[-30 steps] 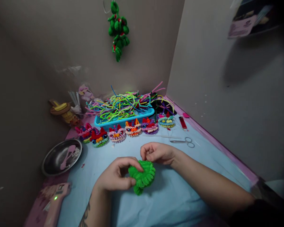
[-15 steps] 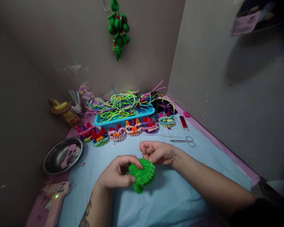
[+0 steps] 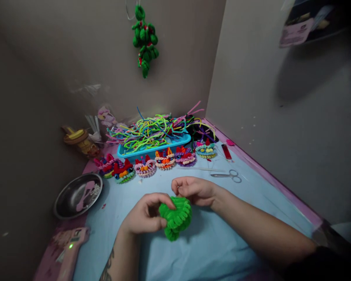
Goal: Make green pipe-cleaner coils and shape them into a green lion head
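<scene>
A green pipe-cleaner craft piece point(image 3: 177, 217), ribbed along its right edge and with a looped part hanging below, is pinched between the thumb and fingers of my left hand point(image 3: 148, 214). Just behind and to the right of it is my right hand point(image 3: 196, 191), its fingers curled with the thumb pressed against them. Whatever those right fingertips hold, perhaps something thin, is too small to make out. Both hands are raised over the blue table cover point(image 3: 219, 238).
Several colourful pipe-cleaner lion heads point(image 3: 145, 166) line the front of a blue tray point(image 3: 152, 150) heaped with pipe cleaners point(image 3: 152, 130). Scissors point(image 3: 226, 176) and a red lighter point(image 3: 226, 152) lie to the right. At left are a metal bowl point(image 3: 66, 212) and a pink device point(image 3: 71, 253).
My right hand's fingers have shifted slightly, with the thumb a little farther from the green piece. My left hand keeps its hold. The whole view has tilted slightly.
</scene>
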Tool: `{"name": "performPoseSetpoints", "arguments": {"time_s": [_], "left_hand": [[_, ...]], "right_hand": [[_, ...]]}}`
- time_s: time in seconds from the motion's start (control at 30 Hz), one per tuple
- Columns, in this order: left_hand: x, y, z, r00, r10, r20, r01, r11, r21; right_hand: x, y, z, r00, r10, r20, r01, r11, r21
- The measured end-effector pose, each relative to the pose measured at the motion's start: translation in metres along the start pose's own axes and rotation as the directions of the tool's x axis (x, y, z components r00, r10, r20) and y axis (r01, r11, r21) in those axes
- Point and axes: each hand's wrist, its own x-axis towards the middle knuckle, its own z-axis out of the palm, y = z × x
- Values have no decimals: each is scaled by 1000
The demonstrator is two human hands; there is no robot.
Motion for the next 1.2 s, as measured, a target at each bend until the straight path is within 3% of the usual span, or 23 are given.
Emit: {"name": "performPoseSetpoints", "arguments": {"time_s": [0.17, 0.43, 0.6, 0.7, 0.8, 0.87, 0.9, 0.97, 1.0, 1.03, 1.1, 1.2], "left_hand": [[-2, 4, 1, 999, -34, 17, 34, 998, 45], [-1, 4, -1, 997, -78, -3, 78, 992, 102], [-1, 1, -5, 997, -72, -41, 75, 995, 65], [2, -2, -5, 991, -35, -132, 35, 999, 4], [11, -5, 1, 931, 44, -362, -82, 992, -92], [20, -8, 6, 826, 102, -555, -202, 972, -122], [25, -9, 9, 768, 119, -629, -246, 962, -118], [33, -12, 13, 642, 125, -757, -287, 954, -85], [36, -14, 14, 578, 122, -807, -295, 953, -67], [38, -16, 16, 525, 122, -843, -303, 952, -51], [41, -21, 18, 468, 127, -875, -316, 948, -32], [44, -28, 22, 439, 142, -887, -342, 939, -20]], "right_hand": [[-1, 1, 1, 999, 32, -15, -33, 996, -86], [-5, -1, 4, 993, -104, -48, 85, 951, -298], [-2, -1, 9, 973, -219, -76, 183, 927, -326], [0, -2, 9, 950, -277, -147, 220, 923, -315], [3, -2, 5, 881, -406, -244, 299, 876, -378], [5, -1, 3, 769, -577, -275, 378, 758, -532], [5, 0, 3, 695, -672, -257, 401, 658, -638], [5, 3, 5, 561, -818, -131, 384, 397, -833], [5, 5, 8, 517, -855, -41, 358, 259, -897], [5, 6, 11, 490, -870, 49, 332, 134, -934], [7, 10, 18, 468, -865, 181, 293, -41, -955], [14, 16, 25, 451, -859, 242, 246, -141, -959]]}}
